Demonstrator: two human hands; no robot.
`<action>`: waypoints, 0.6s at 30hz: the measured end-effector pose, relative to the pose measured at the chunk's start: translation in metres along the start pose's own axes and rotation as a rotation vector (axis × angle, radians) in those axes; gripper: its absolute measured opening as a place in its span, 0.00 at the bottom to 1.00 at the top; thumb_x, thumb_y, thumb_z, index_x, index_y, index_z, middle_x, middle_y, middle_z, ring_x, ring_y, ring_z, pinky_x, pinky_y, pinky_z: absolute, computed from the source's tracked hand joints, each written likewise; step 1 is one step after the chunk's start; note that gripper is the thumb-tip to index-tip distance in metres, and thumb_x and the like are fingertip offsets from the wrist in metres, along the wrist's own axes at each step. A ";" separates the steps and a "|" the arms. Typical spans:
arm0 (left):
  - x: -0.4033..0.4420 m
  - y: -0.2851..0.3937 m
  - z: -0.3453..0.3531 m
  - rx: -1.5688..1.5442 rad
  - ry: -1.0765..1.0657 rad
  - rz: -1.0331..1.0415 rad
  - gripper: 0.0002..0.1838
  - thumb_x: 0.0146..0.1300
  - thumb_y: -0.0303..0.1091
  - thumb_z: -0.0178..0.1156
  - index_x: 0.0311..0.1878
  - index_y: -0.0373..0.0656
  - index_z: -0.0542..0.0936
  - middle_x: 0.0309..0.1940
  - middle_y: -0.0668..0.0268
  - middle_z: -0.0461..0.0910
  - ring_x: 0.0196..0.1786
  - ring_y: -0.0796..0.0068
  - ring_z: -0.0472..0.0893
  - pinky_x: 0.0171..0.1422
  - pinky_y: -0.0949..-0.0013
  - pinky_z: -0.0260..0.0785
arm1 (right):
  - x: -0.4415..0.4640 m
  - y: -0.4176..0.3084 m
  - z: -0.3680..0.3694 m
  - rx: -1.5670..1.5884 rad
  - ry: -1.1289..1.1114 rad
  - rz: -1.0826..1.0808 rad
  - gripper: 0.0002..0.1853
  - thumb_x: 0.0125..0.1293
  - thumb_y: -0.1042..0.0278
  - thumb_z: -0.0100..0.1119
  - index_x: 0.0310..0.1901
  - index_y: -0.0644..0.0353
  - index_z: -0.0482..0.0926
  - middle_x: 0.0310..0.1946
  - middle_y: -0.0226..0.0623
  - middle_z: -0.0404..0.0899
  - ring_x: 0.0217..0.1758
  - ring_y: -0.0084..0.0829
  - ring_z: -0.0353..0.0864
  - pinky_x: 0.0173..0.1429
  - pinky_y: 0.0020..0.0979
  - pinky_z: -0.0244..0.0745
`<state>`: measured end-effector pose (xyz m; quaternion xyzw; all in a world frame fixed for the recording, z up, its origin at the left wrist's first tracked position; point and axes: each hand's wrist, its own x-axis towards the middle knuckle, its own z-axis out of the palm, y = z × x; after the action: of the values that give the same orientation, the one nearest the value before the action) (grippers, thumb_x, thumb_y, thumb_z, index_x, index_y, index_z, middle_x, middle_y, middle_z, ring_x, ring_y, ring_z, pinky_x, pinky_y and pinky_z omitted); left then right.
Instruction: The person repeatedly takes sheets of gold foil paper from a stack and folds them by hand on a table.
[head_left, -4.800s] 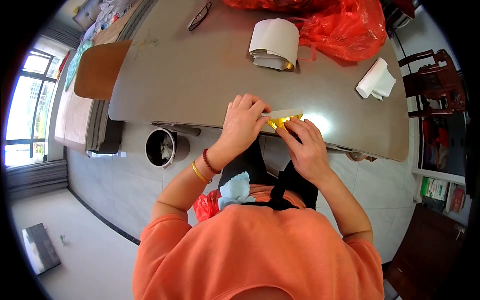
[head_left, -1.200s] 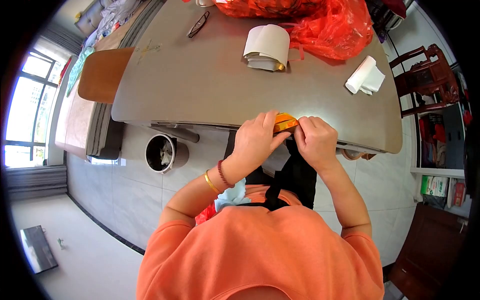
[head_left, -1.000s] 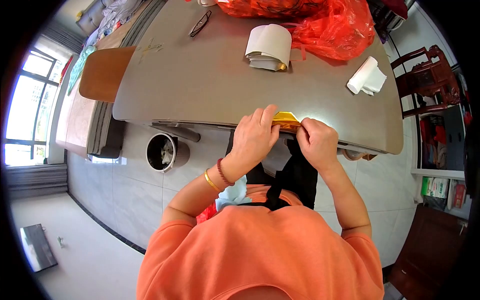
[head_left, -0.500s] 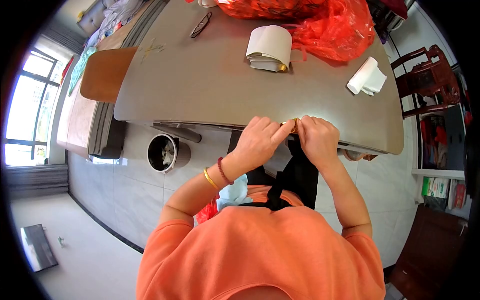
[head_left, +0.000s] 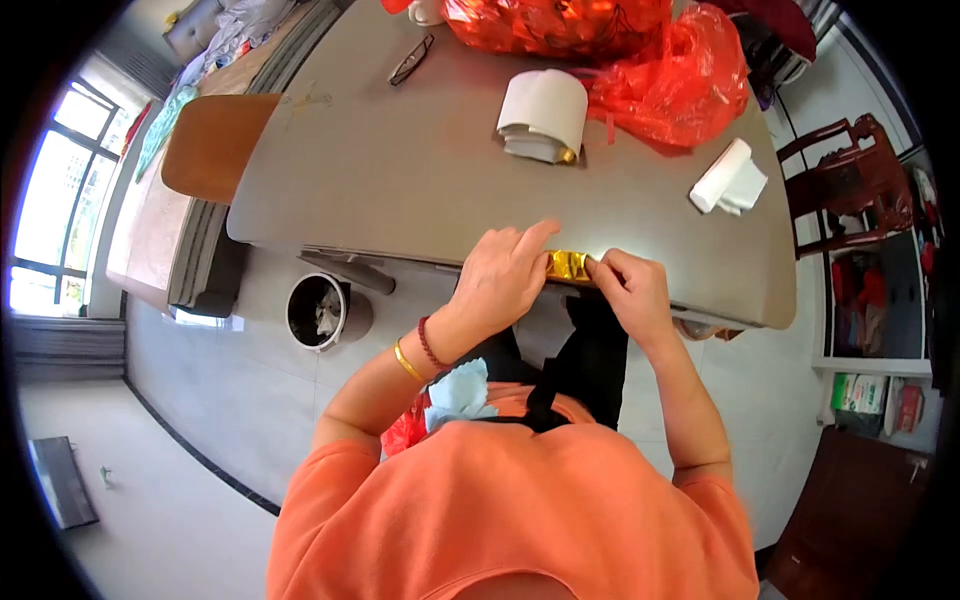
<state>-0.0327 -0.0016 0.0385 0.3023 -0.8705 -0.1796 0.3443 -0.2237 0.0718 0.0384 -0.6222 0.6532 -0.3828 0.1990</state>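
A strip of shiny gold foil [head_left: 567, 265] stretches between my hands at the near edge of the table. My right hand [head_left: 637, 290] pinches its right end between thumb and fingers. My left hand [head_left: 503, 272] is at the other end, thumb against the foil and one finger lifted away; its grip underneath is partly hidden. Beyond my hands on the table stands a curled stack of white paper [head_left: 545, 100], with a small gold piece [head_left: 568, 156] at its lower edge. To the right lies a folded white paper roll [head_left: 728, 178].
Red plastic bags [head_left: 690, 85] with shiny contents fill the table's far side. Eyeglasses [head_left: 411, 60] lie at the far left of the grey table [head_left: 400, 170]. A waste bin [head_left: 330, 312] stands on the floor at left, near a brown chair [head_left: 215, 150].
My hands have moved slightly apart, showing more of the gold foil between them. One left finger has lifted off. The camera view has shifted a little.
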 end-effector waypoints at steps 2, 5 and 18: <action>0.001 -0.001 0.000 0.028 0.009 0.033 0.17 0.61 0.24 0.58 0.54 0.44 0.77 0.29 0.58 0.76 0.34 0.53 0.75 0.41 0.54 0.68 | 0.001 0.000 -0.004 0.171 -0.046 0.111 0.15 0.66 0.66 0.62 0.24 0.66 0.74 0.15 0.40 0.69 0.18 0.25 0.69 0.25 0.33 0.63; 0.003 -0.008 0.002 0.068 -0.024 0.163 0.18 0.59 0.23 0.57 0.53 0.42 0.76 0.28 0.59 0.75 0.34 0.55 0.75 0.41 0.56 0.67 | 0.003 0.006 0.002 0.215 -0.064 0.071 0.16 0.66 0.68 0.62 0.24 0.67 0.71 0.14 0.38 0.64 0.20 0.20 0.59 0.25 0.31 0.60; 0.007 -0.071 -0.027 -0.013 0.262 -0.227 0.14 0.66 0.28 0.56 0.55 0.44 0.78 0.32 0.57 0.81 0.36 0.53 0.80 0.42 0.55 0.72 | 0.136 -0.035 -0.057 0.149 0.273 -0.094 0.20 0.70 0.63 0.61 0.22 0.62 0.68 0.17 0.24 0.61 0.25 0.17 0.58 0.29 0.29 0.59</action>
<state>0.0106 -0.0625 0.0236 0.4172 -0.7772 -0.1823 0.4343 -0.2626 -0.0430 0.1292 -0.5777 0.6143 -0.5200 0.1358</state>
